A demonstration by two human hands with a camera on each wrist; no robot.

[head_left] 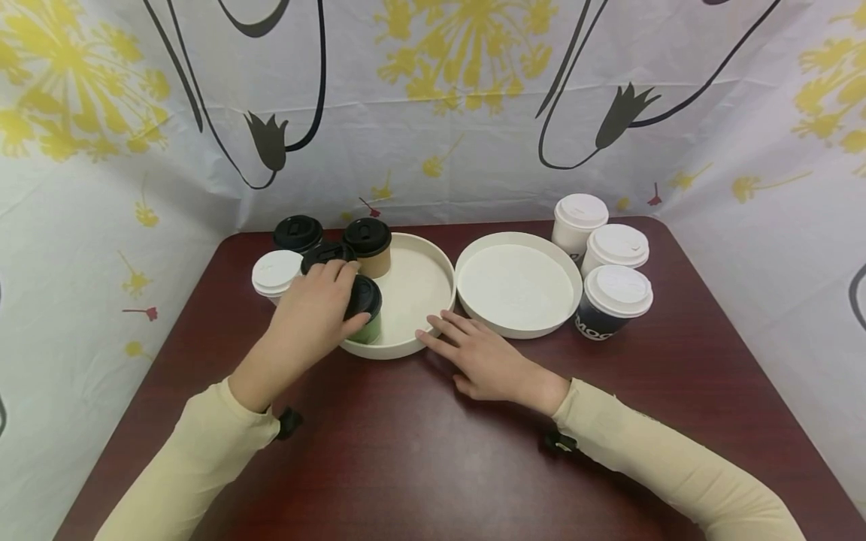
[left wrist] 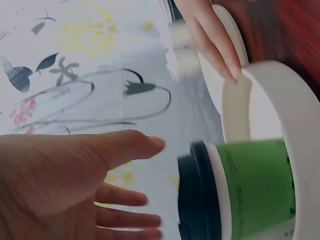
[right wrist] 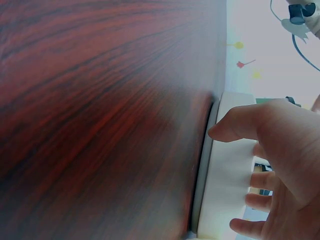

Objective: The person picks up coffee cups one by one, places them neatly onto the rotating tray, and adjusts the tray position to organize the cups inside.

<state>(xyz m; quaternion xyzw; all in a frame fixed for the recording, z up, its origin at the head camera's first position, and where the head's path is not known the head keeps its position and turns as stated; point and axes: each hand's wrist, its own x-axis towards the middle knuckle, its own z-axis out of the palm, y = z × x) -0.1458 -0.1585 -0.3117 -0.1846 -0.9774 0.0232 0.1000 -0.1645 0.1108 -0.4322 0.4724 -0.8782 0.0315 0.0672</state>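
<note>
Standing upright in the left round tray (head_left: 421, 289), a green cup (left wrist: 257, 187) with a black lid is sitting just below the left hand (head_left: 313, 304). That hand is hovering with thumb and fingers parted, and the left wrist view is showing a gap between it and the lid. The right hand (head_left: 483, 361) is reaching to the same tray's near right side, its fingers spreading and its fingertips resting at the rim; whether its thumb is pressing the wall, I cannot tell. Beyond the left hand, a brown cup (head_left: 375, 263) is standing under a black lid, and two more black lids (head_left: 299, 231) are showing beside it. A white-lidded cup (head_left: 276, 274) is standing left of that hand. Past the right hand, a second round tray (head_left: 517, 282) is lying beside the first, and three white-lidded cups (head_left: 616, 246) are clustering farther right. Everything is resting on a dark red worktop (head_left: 433, 466).
</note>
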